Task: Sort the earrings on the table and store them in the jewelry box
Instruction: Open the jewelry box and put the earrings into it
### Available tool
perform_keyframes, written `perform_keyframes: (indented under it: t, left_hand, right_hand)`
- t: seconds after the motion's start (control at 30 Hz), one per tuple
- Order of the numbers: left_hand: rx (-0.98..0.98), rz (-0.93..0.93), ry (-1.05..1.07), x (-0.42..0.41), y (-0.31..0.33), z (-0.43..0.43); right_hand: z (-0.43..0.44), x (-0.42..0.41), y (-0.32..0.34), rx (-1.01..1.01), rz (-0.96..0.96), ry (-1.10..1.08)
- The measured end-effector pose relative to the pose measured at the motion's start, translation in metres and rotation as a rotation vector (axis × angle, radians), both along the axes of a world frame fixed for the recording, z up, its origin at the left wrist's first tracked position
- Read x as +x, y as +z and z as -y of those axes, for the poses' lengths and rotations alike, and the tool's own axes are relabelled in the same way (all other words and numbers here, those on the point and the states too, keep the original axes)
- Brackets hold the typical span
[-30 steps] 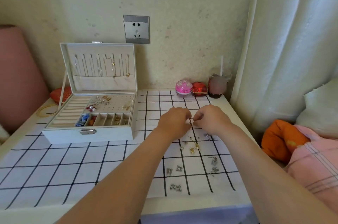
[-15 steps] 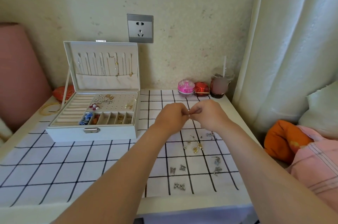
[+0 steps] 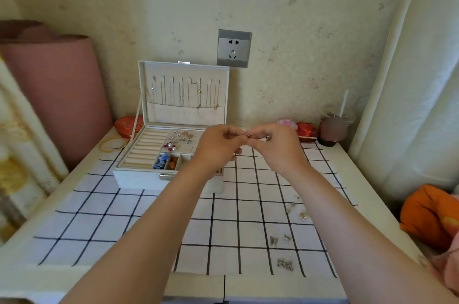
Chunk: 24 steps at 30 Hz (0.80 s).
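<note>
Head view: the left hand (image 3: 218,144) and right hand (image 3: 275,147) meet fingertip to fingertip, both pinching a tiny earring (image 3: 247,135) held in front of the right end of the open jewelry box (image 3: 139,177). The earring is too small to tell its long axis or which way it points. Loose earrings (image 3: 285,264) lie on the checked cloth (image 3: 99,229).

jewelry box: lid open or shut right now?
Open. The lid of the jewelry box stands upright against the wall, necklaces hang inside it, and the tray below is exposed, with earrings in it.

both hands (image 3: 248,144) pinch a tiny earring (image 3: 246,135) above the open jewelry box (image 3: 171,154).
</note>
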<state>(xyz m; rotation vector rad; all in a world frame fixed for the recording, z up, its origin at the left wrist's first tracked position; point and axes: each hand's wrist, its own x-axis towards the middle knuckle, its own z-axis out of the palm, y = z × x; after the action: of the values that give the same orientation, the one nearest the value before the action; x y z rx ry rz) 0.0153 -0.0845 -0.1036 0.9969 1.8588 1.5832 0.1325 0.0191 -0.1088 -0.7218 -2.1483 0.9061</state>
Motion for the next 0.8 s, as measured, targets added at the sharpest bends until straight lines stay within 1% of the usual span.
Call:
perform_keyframes:
  t: [0.1, 0.3, 0.47, 0.6, 0.67, 0.73, 0.8]
  left_hand:
    - [0.016, 0.014, 0.026, -0.017, 0.006, 0.016]
    - [0.057, 0.11, 0.07, -0.054, 0.016, 0.042]
    - [0.067, 0.221, 0.092, -0.087, 0.02, 0.056]
    - [0.074, 0.222, 0.108, -0.107, 0.019, 0.062]
    - [0.092, 0.208, 0.109, -0.112, 0.019, 0.063]
    - [0.08, 0.161, 0.119, -0.117, 0.019, 0.063]
    - [0.048, 0.091, 0.15, -0.121, 0.016, 0.061]
  right_hand:
    - [0.013, -0.018, 0.005, -0.071, -0.071, 0.096]
    - [0.031, -0.062, 0.012, -0.267, -0.176, 0.165]
    - [0.036, -0.097, 0.022, -0.378, -0.169, 0.227]
    - [0.036, -0.119, 0.027, -0.325, -0.131, 0.241]
    - [0.035, -0.126, 0.027, -0.336, -0.125, 0.255]
    - [0.031, -0.131, 0.025, -0.342, -0.118, 0.249]
    - [0.027, -0.135, 0.022, -0.294, -0.073, 0.217]
